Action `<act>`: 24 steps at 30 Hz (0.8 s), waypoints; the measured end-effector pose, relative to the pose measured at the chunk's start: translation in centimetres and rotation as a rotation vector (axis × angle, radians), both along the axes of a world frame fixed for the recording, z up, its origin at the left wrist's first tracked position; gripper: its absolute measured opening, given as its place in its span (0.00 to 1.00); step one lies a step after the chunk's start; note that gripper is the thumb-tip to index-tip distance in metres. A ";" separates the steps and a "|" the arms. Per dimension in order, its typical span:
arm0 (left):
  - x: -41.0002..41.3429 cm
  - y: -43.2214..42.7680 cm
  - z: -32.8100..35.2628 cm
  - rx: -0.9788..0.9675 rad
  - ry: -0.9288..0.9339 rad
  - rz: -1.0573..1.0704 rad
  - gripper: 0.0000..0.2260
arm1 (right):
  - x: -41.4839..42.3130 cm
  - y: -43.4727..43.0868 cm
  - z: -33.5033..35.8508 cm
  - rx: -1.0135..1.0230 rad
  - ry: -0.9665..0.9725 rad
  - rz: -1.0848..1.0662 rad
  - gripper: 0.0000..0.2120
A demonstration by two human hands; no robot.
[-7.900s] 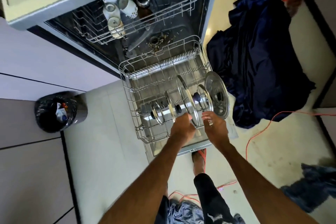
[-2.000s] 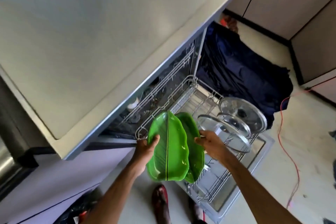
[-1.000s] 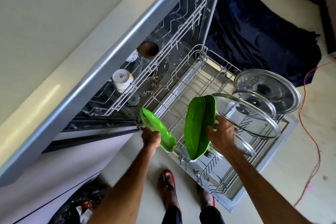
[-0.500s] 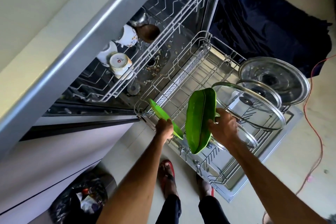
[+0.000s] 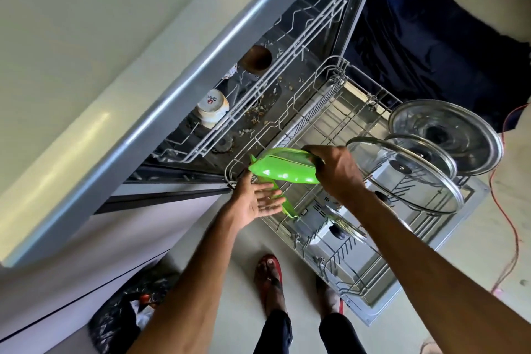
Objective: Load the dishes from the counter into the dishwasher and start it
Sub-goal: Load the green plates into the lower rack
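Observation:
My right hand [image 5: 336, 172] grips one green leaf-shaped plate [image 5: 283, 171] by its right end, tilted almost flat over the front-left corner of the pulled-out lower rack [image 5: 330, 66]. A second green plate [image 5: 288, 208] stands on edge in that corner of the rack. My left hand [image 5: 255, 201] is beside it with fingers straight, its fingertips at the plate. Further right in the rack stand a steel lid [image 5: 448, 135], a large glass lid [image 5: 402, 178] and a small lid [image 5: 344, 224].
The upper rack [image 5: 258, 100] holds a white cup [image 5: 212, 106] and a brown cup [image 5: 255, 59] under the counter [image 5: 86, 37]. A dark blue cloth [image 5: 431, 37] and an orange cable [image 5: 513, 210] lie on the floor at right. A black rubbish bag [image 5: 126, 316] sits at lower left, near my feet [image 5: 270, 270].
My left hand has let go of its green plate, which now stands in the rack's corner. My right hand has swung its plate left and tipped it flatter.

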State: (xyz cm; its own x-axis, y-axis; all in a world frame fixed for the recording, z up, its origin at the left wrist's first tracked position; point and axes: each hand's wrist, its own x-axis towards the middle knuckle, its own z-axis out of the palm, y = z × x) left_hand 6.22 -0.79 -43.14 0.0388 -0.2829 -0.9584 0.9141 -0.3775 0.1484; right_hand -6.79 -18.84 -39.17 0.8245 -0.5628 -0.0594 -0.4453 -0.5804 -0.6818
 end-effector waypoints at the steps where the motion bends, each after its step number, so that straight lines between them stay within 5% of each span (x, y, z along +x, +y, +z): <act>1: 0.3 0.5 0.7 -0.083 0.101 0.027 0.35 | 0.1 -0.2 -0.1 0.003 -0.032 0.006 0.12; 5: 1.5 2.3 1.0 -0.287 0.344 0.269 0.35 | -0.4 0.0 0.1 0.126 -0.064 0.044 0.13; 9: 1.3 4.0 -0.5 -0.292 0.246 0.161 0.45 | -1.6 1.8 0.1 0.262 0.065 -0.156 0.19; 12: 0.7 5.1 -0.6 -0.256 0.102 0.154 0.32 | -2.4 2.4 0.1 0.798 0.235 -0.557 0.15; 15: -0.8 4.7 -0.6 -0.242 -0.128 0.045 0.16 | -2.1 2.9 0.4 1.422 0.133 -0.726 0.20; 19: -2.1 3.3 -0.8 -0.204 -0.244 -0.181 0.17 | -0.5 2.6 1.0 1.066 0.221 -0.577 0.04; 22: -2.2 2.5 -3.0 0.118 -0.641 -0.347 0.10 | -0.5 1.7 -0.1 0.768 0.358 -0.448 0.13; 24: -1.8 1.4 -4.2 0.317 -0.802 -0.409 0.23 | -0.8 1.5 -0.3 0.724 0.399 -0.400 0.19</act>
